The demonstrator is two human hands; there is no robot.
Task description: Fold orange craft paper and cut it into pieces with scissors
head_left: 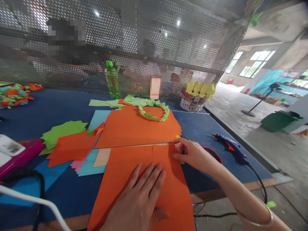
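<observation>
A large orange sheet of paper lies in front of me at the table's near edge. My left hand rests flat on it with the fingers stretched out. At the sheet's far right corner my right hand is closed, thumb and forefinger pinching the paper's edge. A short vertical line, a cut or a crease, shows in the sheet's far edge between the hands. Just beyond lies a stack of orange paper, with a ring of folded light green paper on its far part.
Scissors with a red handle lie partly behind my right wrist. A glue gun lies further right, its cable hanging off the table. Green paper is on the left. At the back stand a green bottle and a basket.
</observation>
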